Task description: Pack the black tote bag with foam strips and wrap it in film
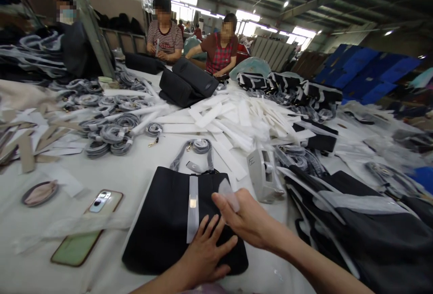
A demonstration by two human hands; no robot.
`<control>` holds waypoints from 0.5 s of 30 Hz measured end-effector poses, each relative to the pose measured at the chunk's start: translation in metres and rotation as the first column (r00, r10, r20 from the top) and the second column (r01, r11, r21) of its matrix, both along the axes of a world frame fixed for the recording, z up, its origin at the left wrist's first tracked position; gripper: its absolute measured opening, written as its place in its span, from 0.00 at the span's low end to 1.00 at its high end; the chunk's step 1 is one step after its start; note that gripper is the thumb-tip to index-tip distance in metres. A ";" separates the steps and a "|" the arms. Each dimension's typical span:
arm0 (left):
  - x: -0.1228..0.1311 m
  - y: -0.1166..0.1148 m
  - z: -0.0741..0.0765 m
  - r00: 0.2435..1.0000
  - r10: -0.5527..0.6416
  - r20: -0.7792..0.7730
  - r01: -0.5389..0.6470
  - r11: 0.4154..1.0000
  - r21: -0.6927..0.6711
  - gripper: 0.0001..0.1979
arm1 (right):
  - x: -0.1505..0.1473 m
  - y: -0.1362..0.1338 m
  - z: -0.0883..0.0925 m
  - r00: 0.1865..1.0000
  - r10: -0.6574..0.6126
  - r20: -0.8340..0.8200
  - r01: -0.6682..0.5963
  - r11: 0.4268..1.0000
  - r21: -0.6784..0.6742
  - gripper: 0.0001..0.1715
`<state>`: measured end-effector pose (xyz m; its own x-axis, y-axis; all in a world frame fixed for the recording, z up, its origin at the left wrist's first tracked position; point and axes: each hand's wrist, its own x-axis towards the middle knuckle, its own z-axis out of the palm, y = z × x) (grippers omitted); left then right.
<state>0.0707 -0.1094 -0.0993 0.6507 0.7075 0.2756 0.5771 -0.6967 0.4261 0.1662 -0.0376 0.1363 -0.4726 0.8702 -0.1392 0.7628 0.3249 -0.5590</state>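
Cluttered white table, beamed roof; left hand on black bag.

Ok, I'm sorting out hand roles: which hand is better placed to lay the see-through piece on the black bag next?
Probably the right hand: it pinches the see-through piece, while the left hand lies spread on the black bag.

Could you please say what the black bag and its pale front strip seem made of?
Black bag: probably leather or imitation leather, matte, given its smooth, even face. Pale front strip: perhaps foam or plastic film, dull, from its soft greyish look.
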 end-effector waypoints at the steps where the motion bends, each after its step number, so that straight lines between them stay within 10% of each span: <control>1: 0.000 0.001 -0.001 1.000 -0.012 0.003 0.012 0.999 -0.036 0.36 | -0.012 0.003 -0.010 0.999 0.041 -0.007 -0.041 0.998 -0.047 0.30; 9: -0.006 0.008 0.009 0.988 -0.105 0.115 0.117 0.987 -0.109 0.35 | -0.065 0.010 -0.116 0.990 0.019 -0.140 -0.061 0.951 -0.304 0.29; 15: -0.010 0.010 0.016 0.997 -0.057 0.043 0.058 0.998 -0.022 0.44 | -0.065 0.003 -0.152 0.994 -0.047 -0.094 0.022 0.967 -0.255 0.30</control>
